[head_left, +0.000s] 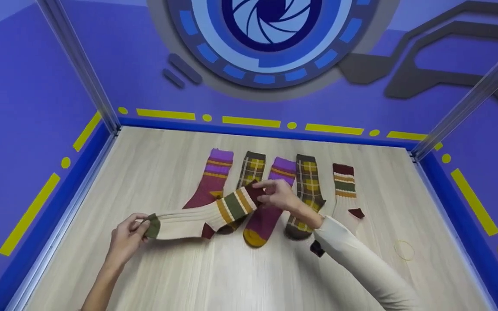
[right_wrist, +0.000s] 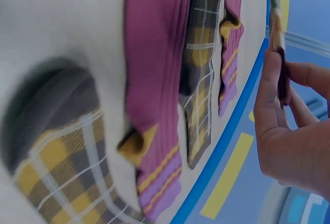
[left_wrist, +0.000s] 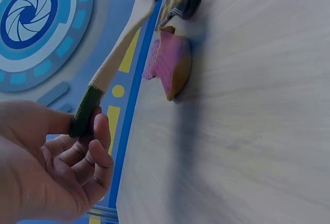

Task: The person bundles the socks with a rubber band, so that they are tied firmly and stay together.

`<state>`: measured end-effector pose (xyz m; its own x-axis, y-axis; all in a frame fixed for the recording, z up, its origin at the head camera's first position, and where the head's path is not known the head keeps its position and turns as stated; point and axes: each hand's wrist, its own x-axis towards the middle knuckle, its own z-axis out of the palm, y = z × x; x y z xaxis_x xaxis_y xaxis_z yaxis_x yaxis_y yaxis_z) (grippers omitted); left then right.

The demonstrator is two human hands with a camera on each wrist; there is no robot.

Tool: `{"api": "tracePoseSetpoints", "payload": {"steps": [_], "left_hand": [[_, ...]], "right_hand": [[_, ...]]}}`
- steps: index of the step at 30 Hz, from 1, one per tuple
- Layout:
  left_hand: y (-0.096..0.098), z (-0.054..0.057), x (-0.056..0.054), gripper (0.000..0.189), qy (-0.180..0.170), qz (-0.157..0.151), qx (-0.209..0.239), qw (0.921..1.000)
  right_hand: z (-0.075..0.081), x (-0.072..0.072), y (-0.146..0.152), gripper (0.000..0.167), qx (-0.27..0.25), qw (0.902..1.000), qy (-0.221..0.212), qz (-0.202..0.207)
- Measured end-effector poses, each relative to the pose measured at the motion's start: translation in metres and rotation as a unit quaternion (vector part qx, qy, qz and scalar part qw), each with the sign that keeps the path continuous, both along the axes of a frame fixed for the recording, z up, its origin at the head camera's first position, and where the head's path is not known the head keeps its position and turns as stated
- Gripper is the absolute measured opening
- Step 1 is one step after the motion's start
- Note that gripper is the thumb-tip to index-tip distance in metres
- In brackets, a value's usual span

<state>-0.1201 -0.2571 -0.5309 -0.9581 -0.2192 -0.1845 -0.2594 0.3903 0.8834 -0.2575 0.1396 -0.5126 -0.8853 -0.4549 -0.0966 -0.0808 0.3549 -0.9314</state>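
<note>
A cream sock (head_left: 184, 223) with green and mustard stripes, a maroon heel and a green toe is stretched between both hands above the table. My left hand (head_left: 126, 237) pinches its green toe (left_wrist: 86, 110) between thumb and fingers. At the other end, my right hand (head_left: 281, 196) grips the maroon cuff (right_wrist: 281, 77). Beneath the held sock, parts of a purple-and-maroon sock (head_left: 205, 190) and a plaid sock (head_left: 252, 168) are covered in the head view. Another purple-and-maroon sock (head_left: 260, 226) lies partly behind my right hand.
A second plaid sock (head_left: 308, 177) lies right of centre. Farther right is a matching cream striped sock (head_left: 345, 190), its foot partly hidden by the right sleeve. A thin yellowish loop (head_left: 404, 250) lies on the wooden table (head_left: 231, 285). Blue-purple panels (head_left: 115, 77) wall the sides and back.
</note>
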Motion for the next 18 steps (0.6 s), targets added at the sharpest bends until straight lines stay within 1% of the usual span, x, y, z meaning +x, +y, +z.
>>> {"api": "tracePoseSetpoints", "payload": {"steps": [3, 5, 7, 8, 10, 12, 14, 17, 18], "left_hand": [[0.006, -0.002, 0.001, 0.023, -0.002, -0.014, 0.014, 0.9998], [0.010, -0.004, 0.002, 0.022, -0.002, -0.031, 0.017, 0.9994], [0.013, -0.005, 0.003, 0.020, -0.004, -0.053, 0.017, 0.9985], [0.015, -0.006, 0.003, 0.018, -0.005, -0.066, 0.016, 0.9977], [0.020, -0.009, 0.004, 0.017, -0.009, -0.102, 0.014, 0.9947], [0.026, -0.010, 0.004, 0.017, -0.015, -0.145, 0.019, 0.9891], [0.031, -0.012, 0.005, 0.017, -0.019, -0.193, 0.028, 0.9806], [0.039, -0.015, 0.004, 0.018, -0.023, -0.260, 0.043, 0.9644], [0.043, -0.017, 0.004, 0.018, -0.024, -0.277, 0.045, 0.9594]], "right_hand": [[-0.001, 0.006, 0.016, 0.028, 0.002, 0.9999, -0.015, -0.005], [-0.002, 0.012, 0.028, 0.025, 0.011, 0.9998, -0.016, 0.007], [-0.003, 0.017, 0.041, 0.023, 0.034, 0.9990, -0.008, 0.028], [-0.003, 0.020, 0.048, 0.024, 0.040, 0.9982, -0.007, 0.044], [-0.005, 0.026, 0.063, 0.026, 0.050, 0.9955, -0.015, 0.080], [-0.006, 0.032, 0.078, 0.028, 0.063, 0.9903, -0.018, 0.122], [-0.007, 0.037, 0.091, 0.030, 0.068, 0.9837, -0.036, 0.162], [-0.007, 0.045, 0.108, 0.031, 0.081, 0.9718, -0.084, 0.205], [-0.007, 0.047, 0.113, 0.031, 0.088, 0.9680, -0.102, 0.212]]}}
